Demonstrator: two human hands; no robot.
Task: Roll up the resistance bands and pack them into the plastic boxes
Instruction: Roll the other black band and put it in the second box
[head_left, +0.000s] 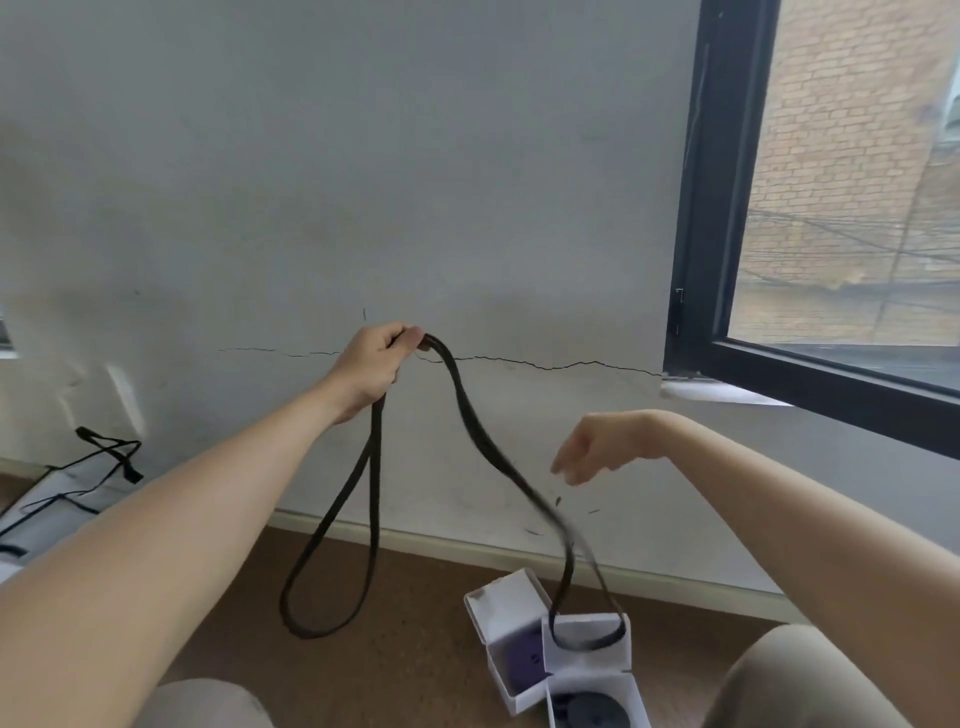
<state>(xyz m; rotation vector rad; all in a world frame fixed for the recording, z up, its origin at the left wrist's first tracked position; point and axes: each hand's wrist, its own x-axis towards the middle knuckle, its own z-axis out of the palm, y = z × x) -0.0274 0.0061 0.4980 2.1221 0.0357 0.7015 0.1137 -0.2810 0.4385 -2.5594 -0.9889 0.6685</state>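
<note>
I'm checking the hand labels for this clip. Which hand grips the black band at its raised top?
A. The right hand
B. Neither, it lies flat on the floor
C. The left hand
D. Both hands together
C: the left hand has its fingers curled round the top of the black band, whose loops hang down from that grip, while the right hand is lower, with loose fingers curled round nothing.

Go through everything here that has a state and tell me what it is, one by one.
Black band: unrolled, hanging in two loops.
Left hand: grips the band's top.
Right hand: open, holding nothing.
Box with purple roll: lid open, roll inside.
Box with dark roll: lid open, roll inside.
</note>
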